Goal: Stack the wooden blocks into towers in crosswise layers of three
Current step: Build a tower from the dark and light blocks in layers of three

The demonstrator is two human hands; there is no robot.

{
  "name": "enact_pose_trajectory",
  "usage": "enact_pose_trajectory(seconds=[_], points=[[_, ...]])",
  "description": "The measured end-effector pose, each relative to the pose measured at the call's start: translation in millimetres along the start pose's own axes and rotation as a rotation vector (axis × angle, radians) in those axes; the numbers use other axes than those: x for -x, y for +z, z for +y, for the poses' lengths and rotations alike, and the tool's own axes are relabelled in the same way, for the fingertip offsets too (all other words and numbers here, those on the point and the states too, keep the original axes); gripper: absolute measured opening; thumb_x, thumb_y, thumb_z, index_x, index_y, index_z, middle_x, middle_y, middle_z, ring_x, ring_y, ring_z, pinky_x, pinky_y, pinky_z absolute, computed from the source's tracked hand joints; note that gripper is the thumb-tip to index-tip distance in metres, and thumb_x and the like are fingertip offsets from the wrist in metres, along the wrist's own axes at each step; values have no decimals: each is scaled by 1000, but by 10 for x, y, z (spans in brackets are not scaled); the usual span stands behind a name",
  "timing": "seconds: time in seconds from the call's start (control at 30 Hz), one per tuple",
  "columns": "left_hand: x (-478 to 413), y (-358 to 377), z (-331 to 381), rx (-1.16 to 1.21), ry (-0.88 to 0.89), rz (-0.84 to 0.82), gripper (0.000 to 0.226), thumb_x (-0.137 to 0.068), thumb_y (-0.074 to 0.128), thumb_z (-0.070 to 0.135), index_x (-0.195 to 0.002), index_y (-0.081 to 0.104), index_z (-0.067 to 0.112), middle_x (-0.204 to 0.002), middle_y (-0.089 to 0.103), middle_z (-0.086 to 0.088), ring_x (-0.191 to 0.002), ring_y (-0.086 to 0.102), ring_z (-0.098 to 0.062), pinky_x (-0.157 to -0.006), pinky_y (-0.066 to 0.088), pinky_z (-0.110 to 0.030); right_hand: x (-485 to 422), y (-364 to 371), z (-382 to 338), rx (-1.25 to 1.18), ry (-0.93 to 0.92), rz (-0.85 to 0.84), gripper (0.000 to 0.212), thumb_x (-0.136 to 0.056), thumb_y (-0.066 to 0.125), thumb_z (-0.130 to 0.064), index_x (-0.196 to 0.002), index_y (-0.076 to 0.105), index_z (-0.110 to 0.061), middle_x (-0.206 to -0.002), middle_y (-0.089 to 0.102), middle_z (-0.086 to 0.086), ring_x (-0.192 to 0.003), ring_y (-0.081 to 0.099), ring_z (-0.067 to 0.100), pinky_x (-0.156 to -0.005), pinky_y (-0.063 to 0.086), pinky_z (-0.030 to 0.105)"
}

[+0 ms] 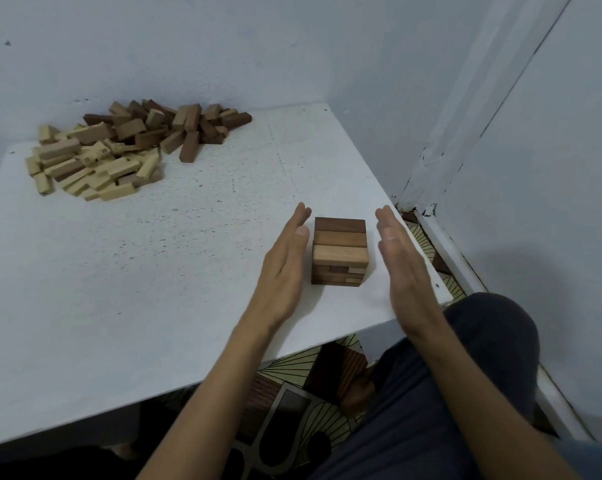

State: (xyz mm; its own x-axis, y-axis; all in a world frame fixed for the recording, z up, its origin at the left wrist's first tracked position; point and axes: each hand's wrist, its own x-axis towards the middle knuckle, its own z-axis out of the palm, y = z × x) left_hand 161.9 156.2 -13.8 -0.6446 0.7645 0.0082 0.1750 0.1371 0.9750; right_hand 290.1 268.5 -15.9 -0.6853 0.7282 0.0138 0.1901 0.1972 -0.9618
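A short tower of wooden blocks [339,250] stands near the table's right corner, its top layer made of three blocks side by side, dark at the back and light at the front. Lower layers show beneath it. My left hand [285,268] is held flat with straight fingers just left of the tower, a small gap between them. My right hand [401,265] is flat on the tower's right side, also apart from it. Neither hand holds anything. A loose pile of light and dark wooden blocks [119,150] lies at the far left of the table.
The white table [188,271] sits in a corner between pale walls; its right edge runs close past the tower. Below the front edge are a patterned floor [292,393] and my knee in dark cloth [483,341].
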Motion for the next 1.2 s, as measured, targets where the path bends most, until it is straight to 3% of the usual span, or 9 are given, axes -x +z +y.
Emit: enact_pose_trajectory(seconds=[0.1, 0.27, 0.4, 0.53, 0.6, 0.77, 0.87, 1.0, 1.2], points=[[35, 155, -7, 103, -49, 60, 50, -107, 20, 42, -154, 30, 28, -158, 26, 23, -133, 20, 26, -102, 14, 6, 27, 185, 32, -146, 33, 43, 69, -95, 21, -64, -157, 19, -32, -161, 23, -18, -145, 21, -7, -124, 18, 36], [21, 273, 5, 238, -88, 102, 49, -109, 20, 39, -155, 30, 25, -159, 29, 16, -141, 25, 11, -118, 20, -14, 13, 319, 11, -229, 42, 102, 65, -97, 20, -57, -156, 19, -30, -161, 22, -18, -145, 20, -8, -124, 19, 36], [-5, 316, 26, 269, -105, 109, 49, -109, 21, 38, -154, 32, 25, -157, 36, 12, -141, 31, 4, -120, 25, -24, -13, 356, 0, -262, 78, 114, 73, -92, 22, -69, -156, 22, -35, -159, 25, -22, -143, 23, -9, -123, 19, 37], [9, 340, 28, 264, -102, 100, 47, -110, 21, 33, -154, 31, 24, -155, 38, 10, -137, 37, 4, -111, 30, -11, -18, 411, -33, -260, 78, 126, 70, -92, 23, -66, -155, 25, -36, -158, 30, -17, -144, 27, 0, -122, 24, 41], [8, 344, 24, 259, -104, 94, 47, -110, 20, 33, -155, 30, 24, -155, 39, 9, -135, 39, 3, -111, 30, -12, -18, 423, -46, -273, 83, 129, 67, -93, 23, -61, -155, 26, -36, -158, 31, -14, -144, 28, 3, -121, 26, 41], [3, 365, 3, 265, -108, 89, 51, -108, 20, 41, -156, 26, 24, -159, 32, 9, -143, 31, -1, -121, 26, -32, -4, 427, -49, -265, 82, 130, 64, -96, 23, -55, -156, 23, -34, -159, 29, -12, -145, 27, 4, -121, 26, 42], [-9, 364, -19, 254, -113, 86, 64, -100, 22, 54, -156, 25, 25, -159, 32, 9, -144, 30, -2, -122, 24, -35, 4, 434, -63, -284, 97, 124, 66, -93, 24, -58, -156, 22, -35, -160, 27, -16, -145, 24, -1, -122, 23, 39], [-14, 369, -30, 264, -119, 87, 55, -107, 21, 46, -157, 23, 23, -161, 29, 8, -145, 27, -2, -123, 23, -35, 3, 446, -59, -291, 105, 127, 69, -92, 23, -61, -156, 23, -35, -159, 27, -17, -145, 24, -2, -123, 22, 39], [-30, 363, -75, 258, -120, 74, 68, -97, 23, 58, -157, 25, 25, -160, 32, 7, -145, 30, -4, -122, 24, -37, 0, 452, -51, -316, 111, 123, 68, -92, 25, -63, -155, 25, -36, -159, 29, -15, -145, 26, 0, -122, 24, 40]])
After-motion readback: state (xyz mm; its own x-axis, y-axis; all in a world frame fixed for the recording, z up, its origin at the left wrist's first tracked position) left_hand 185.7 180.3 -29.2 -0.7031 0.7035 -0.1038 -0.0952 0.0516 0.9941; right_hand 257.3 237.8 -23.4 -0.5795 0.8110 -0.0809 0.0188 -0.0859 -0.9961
